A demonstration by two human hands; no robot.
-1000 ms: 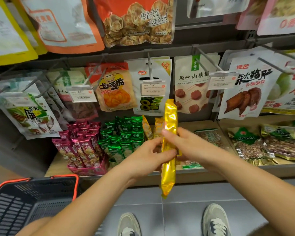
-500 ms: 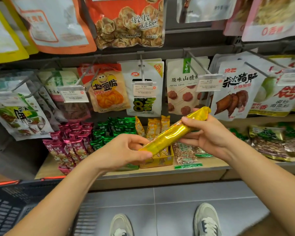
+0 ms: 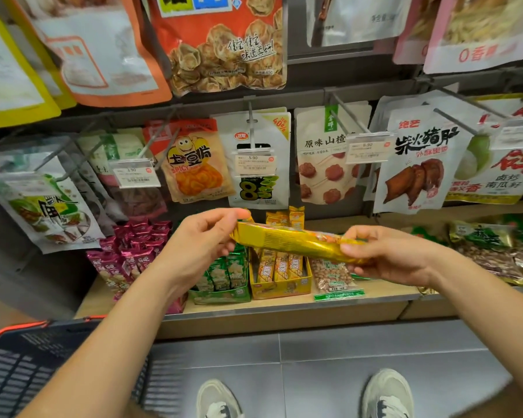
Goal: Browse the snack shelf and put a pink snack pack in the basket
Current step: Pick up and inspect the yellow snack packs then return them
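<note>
- Gold foil, tube-shaped snack pack (image 3: 293,241), head view: I see it held level between both hands, probably so the label can be read.
- Left hand (image 3: 200,245) pinches one end with its fingertips; right hand (image 3: 396,257) curls round the other end.
- Glossy pink snack packs (image 3: 127,254) stand untouched on the wooden shelf (image 3: 384,294), left of the hands. The dark mesh basket (image 3: 27,366) is below-left.

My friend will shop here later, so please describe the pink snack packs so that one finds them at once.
Look at the lowest wooden shelf, under the hanging bags. At its left end, just beyond the basket, stand the upright pink snack packs. Only they are shiny magenta; to their right come green packs, then yellow packs.
</note>
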